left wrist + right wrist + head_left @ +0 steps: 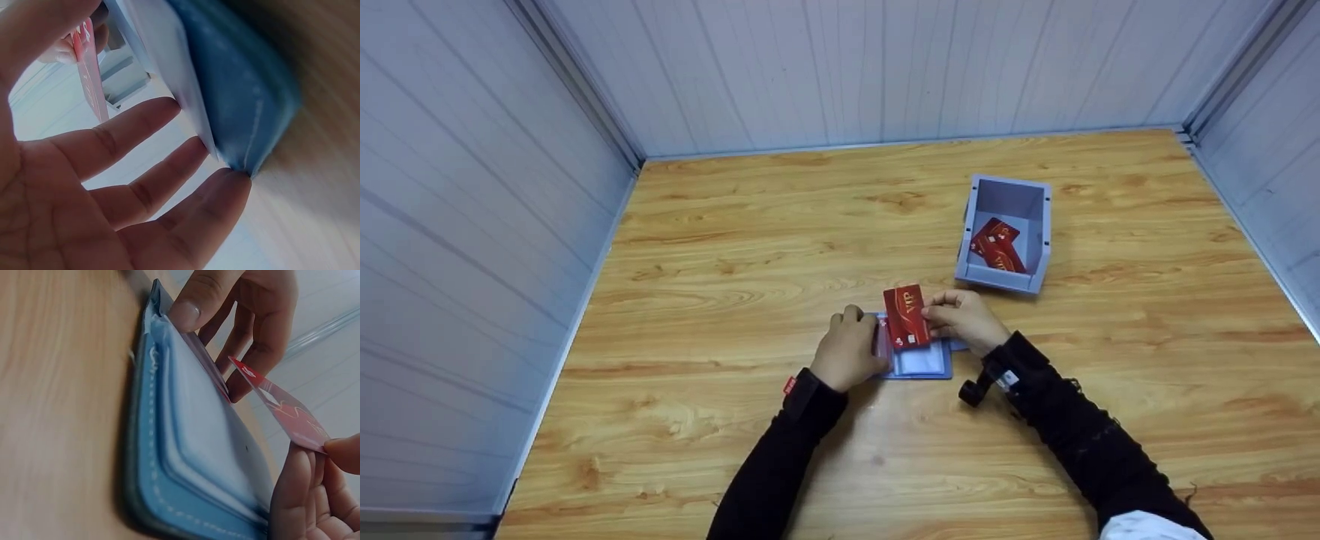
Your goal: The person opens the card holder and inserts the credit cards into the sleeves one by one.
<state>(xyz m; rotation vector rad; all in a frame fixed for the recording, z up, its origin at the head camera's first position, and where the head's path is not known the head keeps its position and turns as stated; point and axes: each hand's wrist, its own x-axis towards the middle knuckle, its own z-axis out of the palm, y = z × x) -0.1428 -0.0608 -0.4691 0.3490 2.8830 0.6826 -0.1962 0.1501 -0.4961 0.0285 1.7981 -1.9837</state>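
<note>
My right hand (pixel 967 324) pinches a red VIP card (pixel 905 313) by one edge, between thumb and fingers. The card is raised and tilted over an open blue card holder (pixel 924 363) with clear plastic sleeves. At the holder's left side, my left hand (pixel 844 352) grips its sleeves, the thumb on the near side and the fingers at the far edge. A reddish card shows in the sleeve beside that thumb. In the right wrist view, the raised card (pixel 292 413) is apart from the clear sleeves (pixel 208 422). The left wrist view shows fingertips against the blue cover (pixel 242 84).
A grey plastic bin (pixel 1039 283) stands beyond my right hand, with several red cards (pixel 999 247) lying in it. Pale panel walls (pixel 825 75) enclose the wood-grain table (pixel 720 247) at the back and both sides.
</note>
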